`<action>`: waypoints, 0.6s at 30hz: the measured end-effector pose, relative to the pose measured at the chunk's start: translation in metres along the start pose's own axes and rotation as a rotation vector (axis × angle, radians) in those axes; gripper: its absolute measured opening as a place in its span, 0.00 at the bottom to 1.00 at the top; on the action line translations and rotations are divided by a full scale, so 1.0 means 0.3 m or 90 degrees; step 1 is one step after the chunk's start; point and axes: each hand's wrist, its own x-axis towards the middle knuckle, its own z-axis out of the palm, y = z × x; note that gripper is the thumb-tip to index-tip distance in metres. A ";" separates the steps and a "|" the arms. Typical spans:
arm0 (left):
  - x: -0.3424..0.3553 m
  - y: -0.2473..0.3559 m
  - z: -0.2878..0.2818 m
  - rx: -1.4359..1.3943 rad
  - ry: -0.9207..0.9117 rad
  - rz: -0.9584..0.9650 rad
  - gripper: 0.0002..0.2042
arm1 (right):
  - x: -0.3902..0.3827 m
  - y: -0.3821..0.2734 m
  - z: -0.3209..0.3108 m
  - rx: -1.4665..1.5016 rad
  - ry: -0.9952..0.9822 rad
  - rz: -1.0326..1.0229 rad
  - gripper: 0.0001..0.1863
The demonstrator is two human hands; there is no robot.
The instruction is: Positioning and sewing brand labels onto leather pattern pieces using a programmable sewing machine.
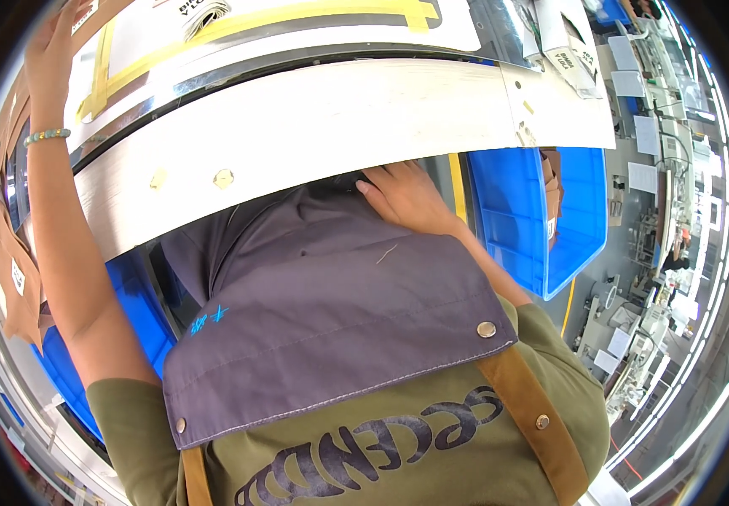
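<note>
My left arm reaches up along the left side, a beaded bracelet at its wrist. My left hand is at the upper left rim, beside brown flat pieces at the far edge of the work surface. Its fingers are too dim and cut off to show a grip. My right hand is low at the table's near edge, over the lap of my grey apron. Its thumb points left next to a dark patch; the other fingertips pass under the tabletop edge, hidden.
The pale wooden table edge crosses in front of me. On it lies a white board with yellow tape; a white box stands at the right. A blue bin with brown pieces is below right, another blue bin below left.
</note>
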 end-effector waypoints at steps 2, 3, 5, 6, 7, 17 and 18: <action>-0.012 -0.013 0.011 -0.035 0.001 -0.005 0.22 | 0.023 -0.006 -0.005 0.024 -0.010 -0.003 0.21; -0.016 -0.021 0.008 -0.032 0.000 -0.009 0.21 | 0.038 -0.013 -0.009 0.023 -0.012 -0.003 0.21; -0.028 -0.040 -0.002 -0.027 -0.002 -0.016 0.21 | 0.066 -0.031 -0.024 0.036 -0.027 -0.009 0.19; -0.034 -0.050 -0.009 -0.025 -0.003 -0.020 0.21 | 0.074 -0.039 -0.037 0.036 -0.030 -0.009 0.19; -0.041 -0.058 -0.016 -0.022 -0.004 -0.024 0.21 | 0.080 -0.046 -0.050 0.065 -0.069 0.028 0.18; -0.066 0.014 0.023 -0.014 -0.009 -0.010 0.19 | -0.021 0.006 -0.019 0.002 0.023 0.023 0.16; -0.066 0.017 0.018 0.009 -0.007 -0.019 0.19 | -0.019 0.006 -0.017 0.000 0.024 0.025 0.16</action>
